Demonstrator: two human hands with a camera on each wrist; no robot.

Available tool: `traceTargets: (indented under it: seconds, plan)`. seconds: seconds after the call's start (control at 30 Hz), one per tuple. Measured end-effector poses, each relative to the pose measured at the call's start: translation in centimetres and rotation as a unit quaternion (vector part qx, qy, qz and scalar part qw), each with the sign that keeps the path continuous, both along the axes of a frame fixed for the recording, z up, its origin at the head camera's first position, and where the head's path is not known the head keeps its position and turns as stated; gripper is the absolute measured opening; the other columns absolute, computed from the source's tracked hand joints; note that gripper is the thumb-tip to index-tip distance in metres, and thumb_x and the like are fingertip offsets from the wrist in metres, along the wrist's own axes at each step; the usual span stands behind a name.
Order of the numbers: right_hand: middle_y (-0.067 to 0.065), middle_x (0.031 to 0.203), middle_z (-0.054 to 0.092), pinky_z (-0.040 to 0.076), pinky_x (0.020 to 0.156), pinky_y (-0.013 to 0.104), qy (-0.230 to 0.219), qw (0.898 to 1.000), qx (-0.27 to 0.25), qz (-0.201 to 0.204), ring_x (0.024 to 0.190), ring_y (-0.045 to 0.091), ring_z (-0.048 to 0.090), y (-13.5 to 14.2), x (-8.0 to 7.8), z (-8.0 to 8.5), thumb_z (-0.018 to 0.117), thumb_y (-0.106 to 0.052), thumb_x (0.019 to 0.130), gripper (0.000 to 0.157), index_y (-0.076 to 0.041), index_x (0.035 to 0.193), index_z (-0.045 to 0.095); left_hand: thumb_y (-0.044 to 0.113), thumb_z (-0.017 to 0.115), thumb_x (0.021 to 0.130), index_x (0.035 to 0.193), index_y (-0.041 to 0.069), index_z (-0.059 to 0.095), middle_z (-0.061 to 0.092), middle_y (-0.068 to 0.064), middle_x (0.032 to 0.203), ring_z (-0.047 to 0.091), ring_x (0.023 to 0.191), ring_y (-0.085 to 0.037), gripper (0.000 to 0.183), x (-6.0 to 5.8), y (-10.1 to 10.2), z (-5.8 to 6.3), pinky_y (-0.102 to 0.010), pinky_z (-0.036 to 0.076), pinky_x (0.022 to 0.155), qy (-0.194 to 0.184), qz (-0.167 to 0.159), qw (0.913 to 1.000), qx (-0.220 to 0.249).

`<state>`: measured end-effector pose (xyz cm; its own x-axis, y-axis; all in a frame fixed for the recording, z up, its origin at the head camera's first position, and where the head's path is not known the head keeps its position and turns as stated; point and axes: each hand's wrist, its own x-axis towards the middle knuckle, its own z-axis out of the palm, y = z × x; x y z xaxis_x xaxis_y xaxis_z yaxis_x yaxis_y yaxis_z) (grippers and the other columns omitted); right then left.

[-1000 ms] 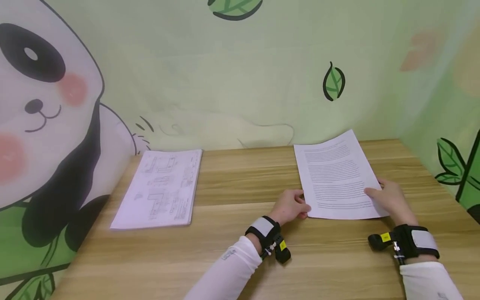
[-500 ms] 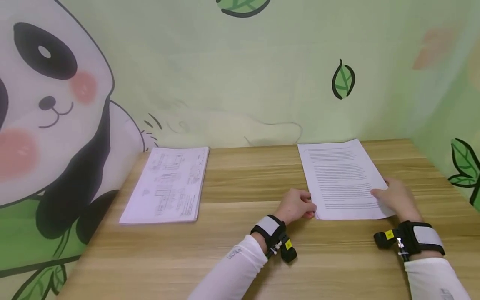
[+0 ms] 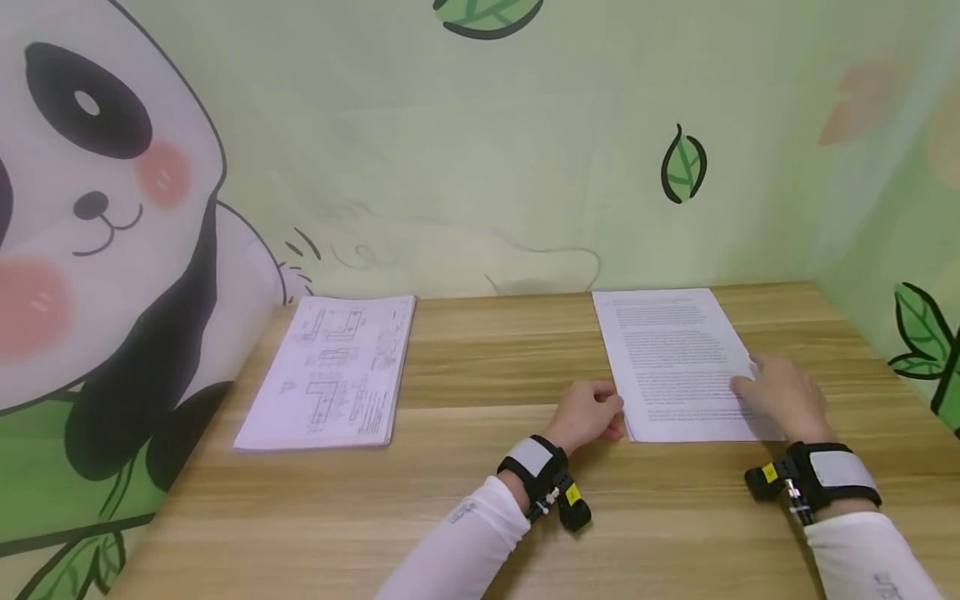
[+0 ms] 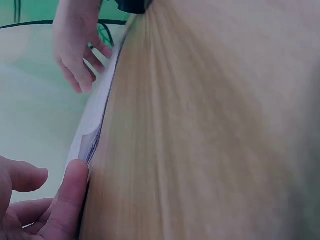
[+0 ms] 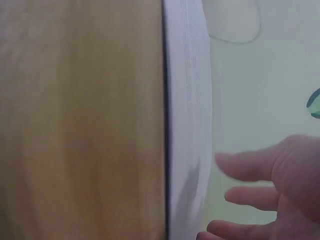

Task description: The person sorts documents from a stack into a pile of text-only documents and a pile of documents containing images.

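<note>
A stack of printed text pages (image 3: 667,367) lies flat at the right of the table, its far edge near the backdrop. My left hand (image 3: 588,412) is at the stack's near left corner. In the left wrist view its index finger (image 4: 69,202) rests against the stack's edge, with the thumb (image 4: 30,177) held apart from the paper. My right hand (image 3: 787,396) hovers at the right edge, thumb and fingers spread and holding nothing. Below its thumb, the right wrist view shows a shadow on the paper (image 5: 187,125).
A second stack of sheets with technical drawings (image 3: 330,375) lies on the left of the wooden table (image 3: 480,500). Behind stands a green backdrop (image 3: 480,167) printed with a panda and leaves. Both wrists wear black camera straps.
The top sheet's raised far corner has come down, so the pages now lie flat and squared. The right hand has let go of the right edge and lifted slightly; the left hand stays at its corner.
</note>
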<state>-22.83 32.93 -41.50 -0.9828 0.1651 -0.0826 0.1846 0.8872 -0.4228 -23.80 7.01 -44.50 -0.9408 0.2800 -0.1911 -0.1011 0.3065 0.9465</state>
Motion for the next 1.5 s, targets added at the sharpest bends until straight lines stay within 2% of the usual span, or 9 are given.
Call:
traceTargets:
  seconds: [0.2,0.37,0.6,0.77,1.0,1.1,1.2,1.3,1.5]
  plan:
    - [0.045,0.127,0.042,0.038,0.084,0.067,0.036,0.998,0.000,0.049,0.113,0.061,0.039,-1.9,-0.1,0.5,0.051,-0.030,0.090,0.060,0.014,0.131,0.042,0.016,0.054,0.090,0.120,0.003,0.063,0.071,-0.014,0.077,0.059,0.043,-0.013,0.034,0.8,-2.2,0.8,-0.019,0.043,0.041,0.050,0.003,0.9974,-0.052]
    - [0.043,0.128,0.044,0.040,0.085,0.067,0.057,0.995,-0.014,0.081,0.113,0.059,0.042,-4.2,-0.7,1.3,0.050,-0.032,0.092,0.060,0.011,0.133,0.041,0.018,0.051,0.093,0.124,0.003,0.059,0.068,-0.019,0.096,0.057,0.047,-0.014,0.036,0.4,-5.3,2.6,-0.024,0.050,0.046,0.056,0.007,0.9977,-0.036]
    - [0.037,0.123,0.054,0.046,0.079,0.061,0.110,0.988,-0.041,0.096,0.108,0.051,0.053,-8.5,-0.3,1.9,0.051,-0.026,0.093,0.052,0.005,0.134,0.044,0.026,0.051,0.094,0.125,0.011,0.058,0.063,-0.014,0.105,0.066,0.069,-0.028,0.036,-0.5,-10.9,5.2,-0.029,0.054,0.056,0.088,0.063,0.9920,-0.065]
    - [0.031,0.119,0.060,0.049,0.079,0.056,0.142,0.982,-0.061,0.109,0.105,0.045,0.059,-11.7,-0.3,1.7,0.053,-0.022,0.092,0.047,0.001,0.133,0.048,0.025,0.052,0.094,0.123,0.010,0.060,0.061,-0.012,0.105,0.064,0.083,-0.033,0.034,-0.5,-15.2,6.1,-0.026,0.049,0.057,0.124,0.099,0.9836,-0.085]
    - [0.024,0.114,0.066,0.051,0.078,0.052,0.179,0.969,-0.105,0.137,0.101,0.039,0.063,-16.2,-0.3,1.0,0.054,-0.020,0.091,0.042,-0.003,0.130,0.052,0.032,0.052,0.092,0.119,0.016,0.063,0.068,-0.008,0.110,0.064,0.089,-0.022,0.033,-0.3,-21.1,6.3,-0.031,0.052,0.065,0.167,0.149,0.9549,-0.196]
    - [0.021,0.115,0.066,0.051,0.079,0.052,0.184,0.964,-0.126,0.142,0.101,0.037,0.064,-18.1,-0.3,0.9,0.055,-0.019,0.090,0.041,-0.005,0.129,0.054,0.030,0.051,0.093,0.121,0.013,0.061,0.065,-0.011,0.117,0.062,0.096,-0.025,0.035,-0.2,-23.5,6.2,-0.038,0.053,0.074,0.170,0.159,0.9473,-0.220]
    - [0.019,0.115,0.067,0.052,0.078,0.050,0.184,0.962,-0.141,0.144,0.099,0.035,0.065,-19.7,-0.5,0.6,0.055,-0.019,0.090,0.040,-0.008,0.128,0.055,0.030,0.049,0.094,0.125,0.011,0.058,0.060,-0.014,0.126,0.057,0.110,-0.030,0.038,-0.2,-25.8,5.9,-0.048,0.049,0.089,0.162,0.165,0.9418,-0.244]
    - [0.018,0.116,0.066,0.053,0.078,0.048,0.181,0.961,-0.151,0.147,0.097,0.033,0.065,-21.2,-0.5,0.2,0.055,-0.021,0.090,0.040,-0.008,0.128,0.055,0.030,0.048,0.094,0.128,0.008,0.055,0.053,-0.019,0.134,0.046,0.124,-0.037,0.040,-0.2,-28.0,5.4,-0.056,0.039,0.101,0.156,0.167,0.9353,-0.270]
    - [0.016,0.121,0.065,0.052,0.085,0.048,0.185,0.955,-0.169,0.160,0.105,0.032,0.062,-24.3,-0.4,-0.2,0.056,-0.021,0.090,0.039,-0.009,0.127,0.056,0.032,0.045,0.095,0.136,0.005,0.046,0.038,-0.023,0.145,0.032,0.134,-0.042,0.048,0.2,-33.1,4.7,-0.061,0.028,0.107,0.118,0.175,0.9299,-0.301]
